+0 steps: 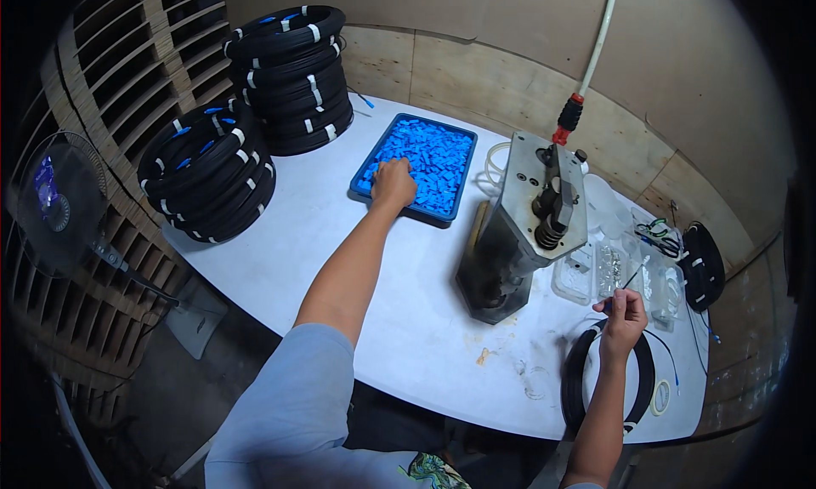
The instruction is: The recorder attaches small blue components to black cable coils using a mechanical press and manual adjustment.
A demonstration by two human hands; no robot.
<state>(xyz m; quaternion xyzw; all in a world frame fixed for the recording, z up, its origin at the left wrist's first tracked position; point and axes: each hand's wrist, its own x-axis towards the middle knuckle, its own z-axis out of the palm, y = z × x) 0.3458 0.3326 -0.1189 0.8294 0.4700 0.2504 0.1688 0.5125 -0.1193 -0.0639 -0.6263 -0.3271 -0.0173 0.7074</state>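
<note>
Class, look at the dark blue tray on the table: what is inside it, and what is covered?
Inside the tray lie many small bright blue pieces. They hide most of its floor. The left hand covers some pieces; what its fingertips touch cannot be seen.

Pale grey-blue short-sleeved shirt [285, 391], green patterned patch [435, 470] in front

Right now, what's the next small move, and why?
Probably pinch one of the blue pieces and lift it from the tray: the left hand is down among them, fingertips hidden, so I can't tell if it has one. The right hand holds what looks like a cable end, leaving the left to pick.
</note>
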